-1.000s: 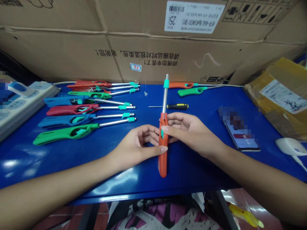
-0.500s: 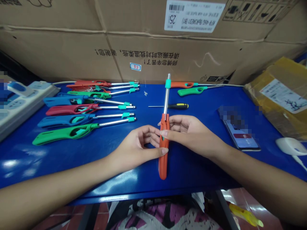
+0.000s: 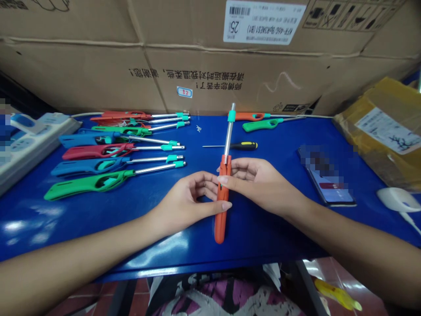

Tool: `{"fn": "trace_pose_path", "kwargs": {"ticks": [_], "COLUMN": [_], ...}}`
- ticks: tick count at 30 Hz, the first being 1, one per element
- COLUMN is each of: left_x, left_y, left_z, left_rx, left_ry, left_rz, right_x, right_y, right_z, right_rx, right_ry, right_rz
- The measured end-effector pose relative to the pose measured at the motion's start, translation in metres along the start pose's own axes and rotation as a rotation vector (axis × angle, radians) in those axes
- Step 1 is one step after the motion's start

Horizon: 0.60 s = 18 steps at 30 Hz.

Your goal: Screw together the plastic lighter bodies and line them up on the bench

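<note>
An orange-red long-nosed lighter (image 3: 220, 226) is held upright in front of me, its metal tube and teal collar pointing away toward the back. My left hand (image 3: 194, 197) pinches its handle from the left, thumb across the front. From the right, my right hand (image 3: 259, 177) grips it higher up, just below the tube, with the thumb over the trigger area. Both hands are closed on the same lighter. Behind it lies a screwdriver (image 3: 245, 145) with a black and yellow handle, its shaft pointing left and partly hidden by the lighter's tube.
Several lighters, such as a green one (image 3: 90, 184), lie in a row at left on the blue table (image 3: 184, 259). Orange (image 3: 251, 116) and green lighters (image 3: 261, 125) lie at the back. A power strip (image 3: 42, 140), phone (image 3: 329, 180), small pins (image 3: 198, 128) and cardboard box (image 3: 105, 79) surround them.
The lighter has tilted and turned slightly, its lower end shifting a little to the left. Both hands keep their hold.
</note>
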State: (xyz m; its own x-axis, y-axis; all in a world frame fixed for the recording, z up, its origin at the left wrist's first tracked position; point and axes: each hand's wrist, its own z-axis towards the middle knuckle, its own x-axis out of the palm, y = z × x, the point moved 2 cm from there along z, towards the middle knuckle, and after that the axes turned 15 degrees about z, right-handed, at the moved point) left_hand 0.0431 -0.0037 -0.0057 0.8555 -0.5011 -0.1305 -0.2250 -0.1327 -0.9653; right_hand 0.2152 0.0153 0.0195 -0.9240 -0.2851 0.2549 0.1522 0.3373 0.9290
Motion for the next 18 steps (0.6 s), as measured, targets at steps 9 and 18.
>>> {"fn": "trace_pose_path", "kwargs": {"ticks": [9, 18], "left_x": [0.0006, 0.001], "left_y": [-0.0012, -0.0006], "left_z": [-0.0008, -0.0023], "left_rx": [-0.031, -0.045], "left_ry": [0.003, -0.035], "left_rz": [-0.018, -0.061], "right_x": [-0.0006, 0.0055], "right_y": [0.0046, 0.0035], "right_z": [-0.0026, -0.0052], "right_rx": [0.034, 0.006], "right_ry": [0.078, 0.08], "right_rz": [-0.134, -0.098]}}
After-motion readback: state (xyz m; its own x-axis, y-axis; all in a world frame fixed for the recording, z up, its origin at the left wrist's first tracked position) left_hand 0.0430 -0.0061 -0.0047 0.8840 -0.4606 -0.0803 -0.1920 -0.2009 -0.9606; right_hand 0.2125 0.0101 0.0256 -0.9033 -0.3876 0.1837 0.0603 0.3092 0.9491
